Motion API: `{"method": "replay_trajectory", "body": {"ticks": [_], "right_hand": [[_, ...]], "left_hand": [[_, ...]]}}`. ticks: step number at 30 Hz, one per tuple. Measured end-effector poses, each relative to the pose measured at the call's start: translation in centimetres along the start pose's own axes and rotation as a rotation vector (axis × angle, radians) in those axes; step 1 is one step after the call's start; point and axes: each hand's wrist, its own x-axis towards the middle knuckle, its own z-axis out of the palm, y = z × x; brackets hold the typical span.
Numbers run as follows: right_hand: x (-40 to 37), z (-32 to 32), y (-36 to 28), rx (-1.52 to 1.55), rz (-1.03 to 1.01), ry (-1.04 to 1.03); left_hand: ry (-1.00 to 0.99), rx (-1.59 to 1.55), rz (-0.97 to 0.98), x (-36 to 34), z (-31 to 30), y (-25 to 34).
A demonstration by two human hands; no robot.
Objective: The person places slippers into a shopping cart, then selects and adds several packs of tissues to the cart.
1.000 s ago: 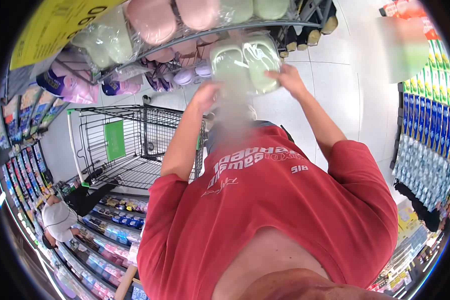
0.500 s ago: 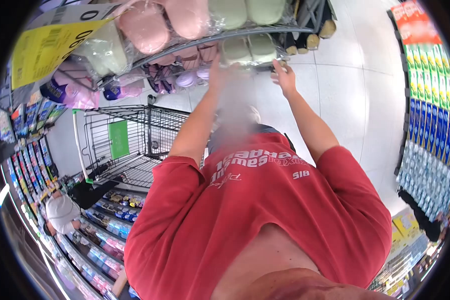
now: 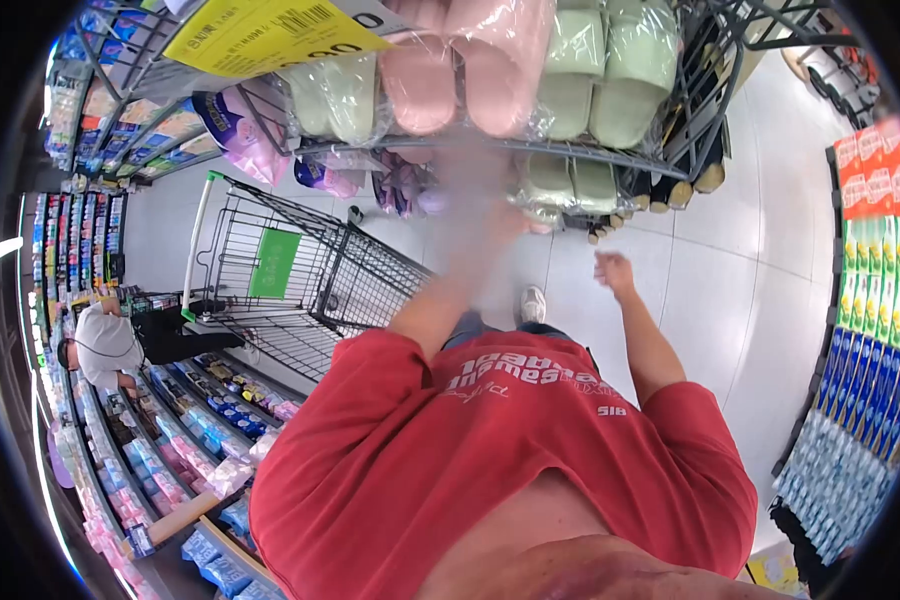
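Observation:
My left hand (image 3: 495, 235) reaches forward under the wire shelf, close to the lower row of slippers; a blurred patch covers most of it, so its fingers and anything in them are hidden. My right hand (image 3: 613, 272) hovers over the floor, right of the rack and apart from it, with its fingers curled in and nothing visible in them. Light green slippers (image 3: 570, 180) in clear wrap sit on the lower level, between the two hands and farther off. Above them, pink slippers (image 3: 495, 75) and more green slippers (image 3: 630, 80) lie on the upper wire shelf.
A wire shopping cart (image 3: 300, 270) with a green panel stands to my left. A yellow price sign (image 3: 270, 35) hangs at the rack's upper left. Boxed goods (image 3: 865, 290) line the right side. Another person (image 3: 115, 340) is by the packed shelves at left.
My right hand has drawn back from the rack's lower edge, and its spread fingers have curled. My left hand stays extended near the slippers. The view has shifted, showing more of the upper shelf.

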Motion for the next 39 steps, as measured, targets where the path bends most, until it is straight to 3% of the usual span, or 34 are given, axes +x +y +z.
{"method": "replay_trajectory", "body": {"ticks": [1, 2, 3, 4, 5, 6, 8, 10, 12, 14, 15, 16, 18, 19, 20, 21, 23, 27, 29, 30, 32, 34, 36, 39], "right_hand": [[0.0, -0.3, 3.1, -0.049, 0.040, -0.044], [-0.1, -0.5, 6.1, -0.126, 0.048, -0.096], [-0.9, -0.7, 8.9, -0.161, 0.126, -0.131], [-0.8, -1.4, 13.9, -0.074, 0.105, -0.181], [-2.4, -0.9, 14.1, -0.266, 0.307, -0.164], [-3.8, -0.6, 15.3, -0.212, 0.412, -0.112], [-6.0, -0.8, 16.8, -0.251, 0.541, -0.187], [-5.8, -1.2, 19.1, -0.640, 0.089, -0.433], [-5.7, -0.8, 15.2, -0.735, 0.156, -0.421], [-4.3, -0.7, 12.7, -1.118, -0.242, -0.698], [-2.2, 0.4, 12.0, -0.806, 0.261, -0.526], [-1.1, 1.6, 10.2, -0.747, 0.318, -0.368], [3.7, 2.2, 7.5, -1.213, -0.215, -0.663], [4.5, 3.9, 4.1, -1.158, -0.046, -0.532], [4.9, 4.8, 1.3, -1.451, -0.461, -0.566], [3.8, 6.0, -2.9, -1.362, -0.458, -0.532], [8.8, 9.2, -1.5, -1.164, -0.744, -0.347], [-1.5, 16.1, -13.3, -0.765, -0.731, -0.508], [-6.8, 18.4, -18.1, -0.807, -0.956, -0.621], [-6.0, 20.6, -17.3, -0.466, -1.370, -0.473], [-16.7, 19.5, -27.5, -0.307, -1.104, -0.611], [-17.8, 20.1, -32.3, -0.413, -1.506, -0.222], [-18.2, 20.4, -37.4, -0.220, -1.480, 0.161], [-15.0, 22.8, -41.7, -0.116, -1.402, 0.315]], "left_hand": [[0.178, -0.034, 0.348, -2.1, 0.6, -1.9], [0.119, -0.317, 0.189, -2.6, 3.4, -5.2], [0.098, -0.175, 0.091, -4.6, 4.7, -8.1], [-0.014, 0.082, 0.196, -5.4, 8.1, -13.6], [-0.120, -0.022, -0.019, -8.8, 5.3, -11.4], [0.022, -0.137, -0.001, -11.4, 6.1, -12.8], [-0.130, -0.136, -0.124, -15.0, 6.1, -15.3], [-0.081, -0.195, -0.202, -18.1, 8.9, -19.9], [-0.117, -0.296, -0.323, -20.4, 8.6, -21.3], [-0.166, -0.404, -0.437, -22.4, 8.4, -22.3], [-0.124, -0.521, -0.530, -23.2, 8.4, -22.7], [-0.080, -0.640, -0.622, -23.9, 8.4, -22.9], [-0.001, -0.735, -0.732, -25.2, 8.5, -22.9], [0.072, -0.737, -0.746, -25.8, 9.1, -23.4], [0.143, -0.736, -0.759, -26.3, 9.8, -23.9], [0.200, -0.679, -0.748, -26.7, 10.6, -24.4], [0.238, -0.711, -0.838, -27.6, 10.7, -23.8], [0.398, -0.851, -0.997, -29.8, 11.3, -23.7], [0.427, -0.937, -1.001, -30.2, 12.0, -24.6], [0.394, -0.950, -1.022, -30.6, 12.3, -25.1], [0.353, -0.952, -1.041, -30.4, 12.5, -25.7], [0.393, -0.983, -1.031, -30.5, 12.7, -25.8], [0.380, -0.991, -1.032, -30.3, 12.3, -25.6], [0.350, -1.026, -1.012, -30.2, 12.5, -25.9]]}}
